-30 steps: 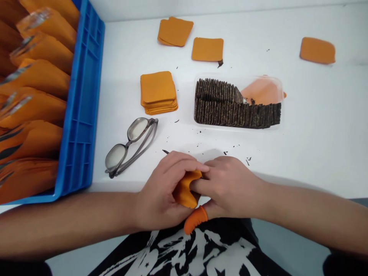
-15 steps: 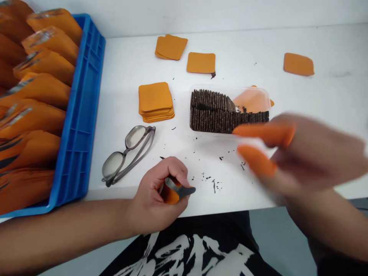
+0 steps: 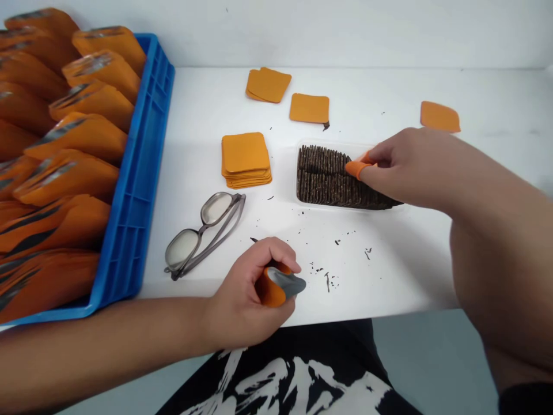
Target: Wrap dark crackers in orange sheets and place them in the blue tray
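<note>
My left hand [image 3: 248, 297] is curled round a small orange pouch [image 3: 271, 287] near the table's front edge. The pouch's mouth gapes, showing a silvery inside. Orange finger covers [image 3: 358, 169] are on the thumb and forefinger of my right hand [image 3: 400, 167]. That hand reaches into a clear plastic tray [image 3: 297, 183] holding two rows of thin, dark brown slices [image 3: 326, 183] stood on edge. Its fingertips are pinched at the right end of the back row; what lies between them is hidden. The hand also covers the tray's right side.
A blue crate [image 3: 129, 230] full of orange pouches [image 3: 86, 164] stands at the left. Eyeglasses [image 3: 203, 230] lie beside it. Flat orange pieces are in a stack [image 3: 246, 158], in a small pile [image 3: 268, 85] and singly [image 3: 309, 108], [image 3: 439, 116]. Dark crumbs [image 3: 327, 281] dot the white table [image 3: 415, 259].
My right hand has moved from above the table's front right into the tray, and its fingertips have come together. My left hand still holds the pouch, whose mouth now shows wider.
</note>
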Motion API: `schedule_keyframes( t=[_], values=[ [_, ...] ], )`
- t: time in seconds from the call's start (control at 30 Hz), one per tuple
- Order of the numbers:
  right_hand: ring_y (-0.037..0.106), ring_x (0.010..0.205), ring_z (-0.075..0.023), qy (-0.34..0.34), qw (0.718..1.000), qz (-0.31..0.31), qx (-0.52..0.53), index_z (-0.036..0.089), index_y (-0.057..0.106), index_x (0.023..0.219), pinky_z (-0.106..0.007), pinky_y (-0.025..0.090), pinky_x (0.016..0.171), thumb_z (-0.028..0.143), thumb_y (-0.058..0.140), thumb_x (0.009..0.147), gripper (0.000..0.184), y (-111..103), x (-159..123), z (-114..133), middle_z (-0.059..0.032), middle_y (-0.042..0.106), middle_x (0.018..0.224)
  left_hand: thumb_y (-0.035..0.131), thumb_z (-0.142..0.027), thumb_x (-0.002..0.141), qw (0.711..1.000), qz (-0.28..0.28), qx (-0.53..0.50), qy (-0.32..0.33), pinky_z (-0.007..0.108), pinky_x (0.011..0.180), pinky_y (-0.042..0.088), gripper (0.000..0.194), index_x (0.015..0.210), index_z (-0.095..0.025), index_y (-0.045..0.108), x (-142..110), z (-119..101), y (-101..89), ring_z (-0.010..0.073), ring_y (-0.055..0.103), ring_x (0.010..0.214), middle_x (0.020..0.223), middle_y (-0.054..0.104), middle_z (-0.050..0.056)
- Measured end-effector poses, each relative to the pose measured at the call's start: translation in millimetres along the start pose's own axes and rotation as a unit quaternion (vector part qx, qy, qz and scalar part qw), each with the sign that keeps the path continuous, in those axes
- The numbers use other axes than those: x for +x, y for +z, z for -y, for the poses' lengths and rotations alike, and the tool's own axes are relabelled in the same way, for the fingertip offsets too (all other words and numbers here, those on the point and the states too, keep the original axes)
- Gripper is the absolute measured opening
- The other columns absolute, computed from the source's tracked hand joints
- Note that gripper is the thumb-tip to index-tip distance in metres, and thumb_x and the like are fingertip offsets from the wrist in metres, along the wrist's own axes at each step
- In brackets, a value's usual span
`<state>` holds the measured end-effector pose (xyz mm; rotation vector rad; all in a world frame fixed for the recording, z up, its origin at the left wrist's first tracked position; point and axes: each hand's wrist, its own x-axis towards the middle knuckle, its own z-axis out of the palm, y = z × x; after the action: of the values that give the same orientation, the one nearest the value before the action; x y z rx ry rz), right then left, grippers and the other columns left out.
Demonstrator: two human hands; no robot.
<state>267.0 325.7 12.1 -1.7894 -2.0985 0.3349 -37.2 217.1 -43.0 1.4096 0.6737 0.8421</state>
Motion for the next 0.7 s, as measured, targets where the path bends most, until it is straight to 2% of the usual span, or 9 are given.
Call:
schedule_keyframes(
  t=[0.07, 0.13, 0.3, 0.37, 0.47, 0.57, 0.7],
  values=[
    [0.029, 0.035, -0.005, 0.038, 0.998, 0.046, -0.016, 0.018, 0.07, 0.05, -0.032, 0.024, 0.047, 0.015, 0.087, 0.071, 0.027, 5.5, 11.5, -2.0, 0.0055, 0.038, 0.034, 0.065, 0.003, 0.072, 1.0, -0.001, -0.001, 0.0, 0.024, 0.064, 0.043, 0.041, 0.104, -0.022, 0.059, -0.3, 1.0, 0.2, 0.0109, 0.053, 0.076, 0.092, 0.057, 0.001],
    [0.031, 0.034, -0.0051, 0.078, 0.993, 0.083, -0.036, 0.017, 0.07, 0.051, -0.031, 0.024, 0.045, 0.013, 0.088, 0.068, 0.025, 6.8, 20.5, -2.8, 0.0046, 0.042, 0.034, 0.065, 0.003, 0.071, 1.0, -0.003, 0.001, 0.002, 0.024, 0.065, 0.044, 0.041, 0.104, -0.022, 0.059, -0.4, 1.7, 0.1, 0.0116, 0.054, 0.077, 0.093, 0.057, 0.001],
    [0.041, 0.045, -0.0045, 0.156, 0.978, 0.119, -0.07, 0.011, 0.068, 0.057, -0.029, 0.029, 0.051, 0.037, 0.081, 0.084, 0.039, 1.4, 25.1, 2.4, 0.002, 0.047, 0.046, 0.063, 0.002, 0.074, 1.0, 0.01, 0.009, -0.015, 0.024, 0.064, 0.044, 0.042, 0.107, -0.024, 0.059, -1.8, 3.3, -1.0, 0.0116, 0.054, 0.077, 0.092, 0.058, 0.0],
    [0.042, 0.046, -0.0055, 0.193, 0.968, 0.132, -0.088, 0.01, 0.068, 0.061, -0.029, 0.031, 0.053, 0.038, 0.077, 0.088, 0.04, -1.6, 22.6, 8.4, 0.0014, 0.048, 0.047, 0.063, 0.002, 0.075, 1.0, 0.016, 0.011, -0.02, 0.024, 0.064, 0.043, 0.041, 0.108, -0.024, 0.058, -2.3, 3.4, -1.3, 0.0115, 0.053, 0.077, 0.092, 0.059, 0.0],
    [0.046, 0.048, -0.0098, 0.222, 0.959, 0.154, -0.087, 0.012, 0.071, 0.068, -0.031, 0.036, 0.053, 0.037, 0.074, 0.092, 0.035, -9.1, 18.6, 18.8, -0.0019, 0.055, 0.052, 0.062, 0.003, 0.076, 0.999, 0.017, 0.022, -0.041, 0.024, 0.066, 0.044, 0.04, 0.106, -0.024, 0.058, -3.1, 1.9, -1.3, 0.0111, 0.054, 0.077, 0.093, 0.059, 0.0],
    [0.052, 0.055, -0.0146, 0.233, 0.955, 0.172, -0.061, 0.017, 0.074, 0.074, -0.034, 0.039, 0.056, 0.046, 0.069, 0.095, 0.036, -18.4, 16.0, 26.3, -0.0069, 0.066, 0.066, 0.061, 0.003, 0.077, 0.997, 0.02, 0.025, -0.072, 0.024, 0.067, 0.044, 0.041, 0.107, -0.025, 0.058, -3.8, -0.3, -1.2, 0.0109, 0.053, 0.077, 0.093, 0.058, -0.001],
    [0.051, 0.062, -0.0152, 0.259, 0.949, 0.174, -0.053, 0.018, 0.072, 0.072, -0.036, 0.037, 0.061, 0.059, 0.077, 0.088, 0.045, -23.9, 13.9, 30.5, -0.0073, 0.067, 0.073, 0.062, 0.002, 0.077, 0.997, 0.021, 0.013, -0.078, 0.024, 0.067, 0.044, 0.042, 0.108, -0.026, 0.057, -4.0, -1.3, -1.4, 0.011, 0.053, 0.078, 0.093, 0.058, -0.002]
  ],
)
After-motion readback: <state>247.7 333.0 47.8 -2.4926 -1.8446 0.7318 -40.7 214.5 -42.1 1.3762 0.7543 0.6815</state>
